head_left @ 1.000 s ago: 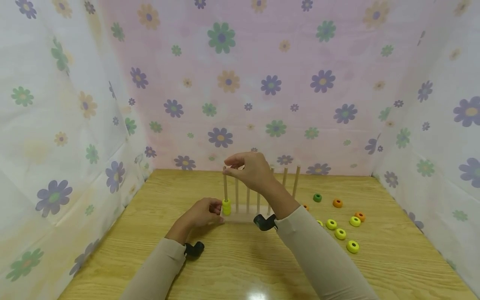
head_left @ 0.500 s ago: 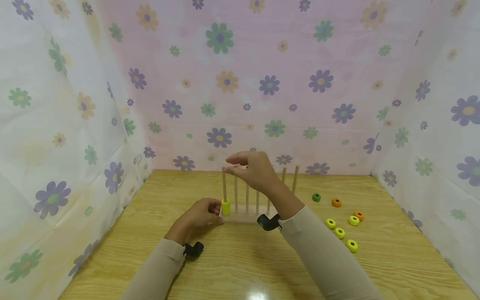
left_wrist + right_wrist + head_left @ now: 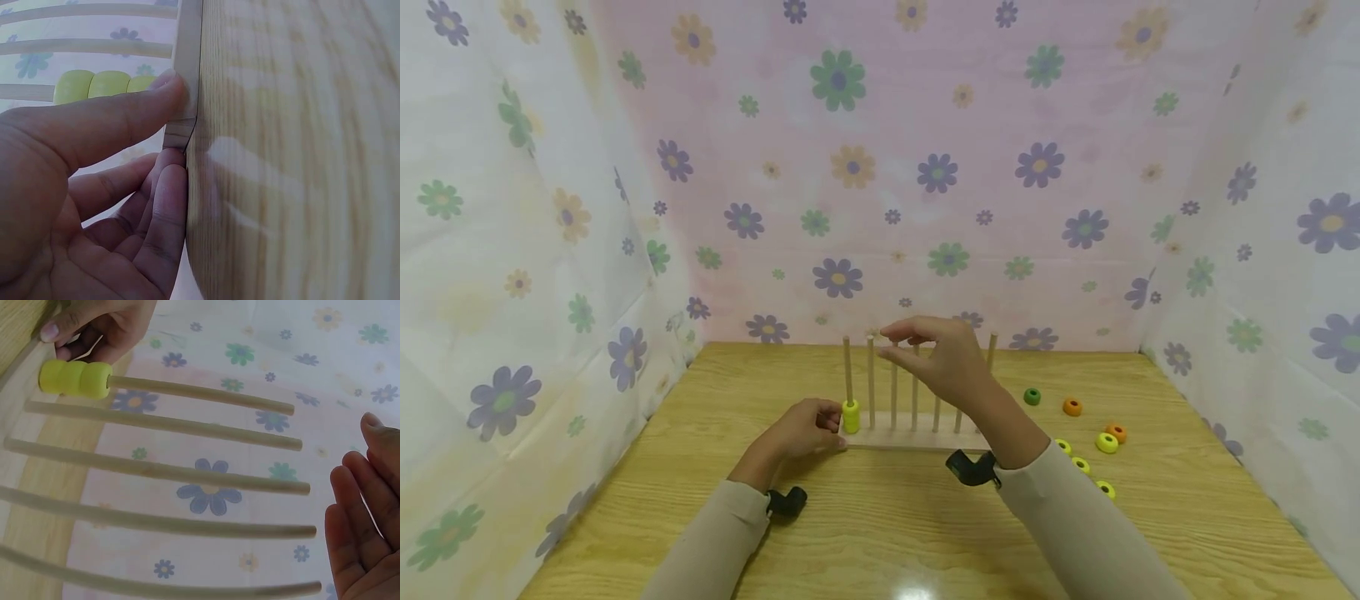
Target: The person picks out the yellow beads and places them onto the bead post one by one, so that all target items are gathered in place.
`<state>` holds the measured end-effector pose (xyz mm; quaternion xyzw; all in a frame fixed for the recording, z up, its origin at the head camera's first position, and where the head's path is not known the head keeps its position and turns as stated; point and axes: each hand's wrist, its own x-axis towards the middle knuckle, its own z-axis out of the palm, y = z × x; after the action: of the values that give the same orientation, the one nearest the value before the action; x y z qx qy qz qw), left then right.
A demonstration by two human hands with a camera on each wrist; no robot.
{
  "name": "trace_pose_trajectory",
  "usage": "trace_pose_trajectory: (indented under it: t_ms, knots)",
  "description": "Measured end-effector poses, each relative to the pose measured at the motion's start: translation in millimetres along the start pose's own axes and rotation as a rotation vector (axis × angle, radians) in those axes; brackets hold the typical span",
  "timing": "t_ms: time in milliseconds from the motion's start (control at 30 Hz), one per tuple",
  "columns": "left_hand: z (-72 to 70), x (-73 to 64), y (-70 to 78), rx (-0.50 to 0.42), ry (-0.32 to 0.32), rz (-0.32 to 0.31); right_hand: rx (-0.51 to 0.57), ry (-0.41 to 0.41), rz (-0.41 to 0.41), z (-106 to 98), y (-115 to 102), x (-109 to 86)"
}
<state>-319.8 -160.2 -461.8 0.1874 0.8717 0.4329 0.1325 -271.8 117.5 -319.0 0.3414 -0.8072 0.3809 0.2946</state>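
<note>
Rack [image 3: 898, 437] stands upright near the middle of the table [image 3: 880, 517], and the work in hand, as we judge it, is slipping beads onto its pegs [image 3: 871, 383], caught here between one bead and another. We see the left hand [image 3: 805, 429] at the nine o'clock end, gripping the corner of the base, thumb on top and fingers curled below. Towards one o'clock, before the peg tops, hangs the right hand [image 3: 943, 358], holding nothing, with a wide gap between thumb and fingers. If more beads are to go on, we think the next move calls for a reach to three o'clock, where a green bead [image 3: 1032, 401], two orange beads [image 3: 1072, 411] and some yellow beads [image 3: 1107, 447] lie loose, a few partly covered by the sleeve [image 3: 1078, 525]. That hand would have to clear the pegs, then narrow to a pinch and line up a hole. As for looks, we find the base pale, plain wood, its pegs slim and round-sectioned; the nine o'clock peg alone shows a load, three glossy yellow rings [image 3: 75, 378] stacked tight at its foot.
</note>
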Motion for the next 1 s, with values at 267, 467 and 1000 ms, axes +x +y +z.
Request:
trace_pose_trajectory:
  t_ms: [267, 467, 1000]
  knots:
    - [-0.2, 0.2, 1.3, -0.012, 0.006, -0.001, 0.069, 0.015, 0.011, -14, 0, -17.9]
    - [0.6, 0.3, 1.4, -0.005, -0.001, -0.003, 0.072, 0.007, 0.084, -22, 7, -33.5]
    - [0.0, -0.5, 2.2, -0.004, 0.004, -0.002, 0.188, -0.059, 0.250, -55, 32, -71.1]
